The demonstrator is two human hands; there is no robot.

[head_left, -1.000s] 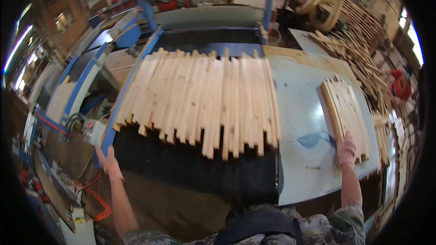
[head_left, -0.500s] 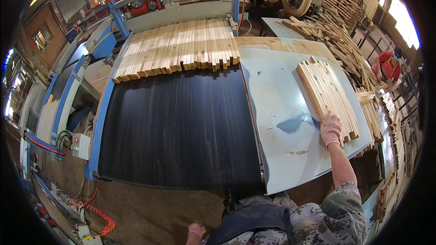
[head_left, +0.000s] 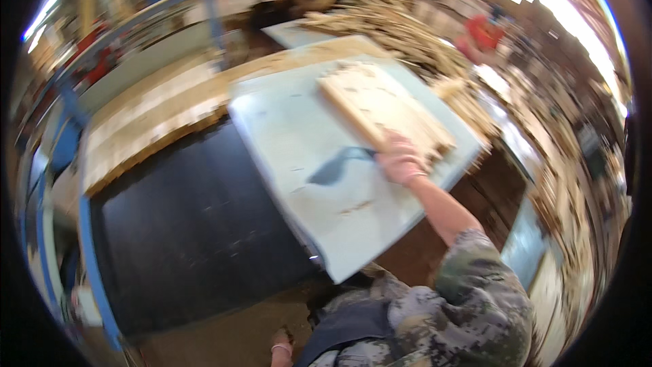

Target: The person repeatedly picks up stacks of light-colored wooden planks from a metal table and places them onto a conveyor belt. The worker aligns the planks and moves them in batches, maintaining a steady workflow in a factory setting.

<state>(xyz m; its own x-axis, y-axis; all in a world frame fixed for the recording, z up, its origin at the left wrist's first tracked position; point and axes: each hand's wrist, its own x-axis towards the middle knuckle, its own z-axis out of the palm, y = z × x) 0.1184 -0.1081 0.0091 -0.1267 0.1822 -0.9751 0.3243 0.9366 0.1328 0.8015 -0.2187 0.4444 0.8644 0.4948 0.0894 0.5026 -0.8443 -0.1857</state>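
A row of pale wooden strips (head_left: 387,105), lying side by side, rests on the light blue-grey board (head_left: 285,163). My right hand (head_left: 402,158), in a pinkish glove, grips the near left corner of this row, its fingers bent over the end of the strips. Low in the picture hangs my left hand (head_left: 282,341), also gloved and away from the wood; blur hides how its fingers are set. Left of the board, a longer row of wooden strips (head_left: 156,112) lies across the far part of the black conveyor belt (head_left: 197,224).
A blue machine frame (head_left: 95,258) borders the belt on its left. Loose wooden sticks (head_left: 387,30) are heaped beyond the board. More timber (head_left: 577,231) is stacked along the right. A person in red (head_left: 483,35) is farther back at the right.
The view has swung to the right, so the belt and board appear farther left and tilted, with more blur. My right hand stays at the same corner of the strips.
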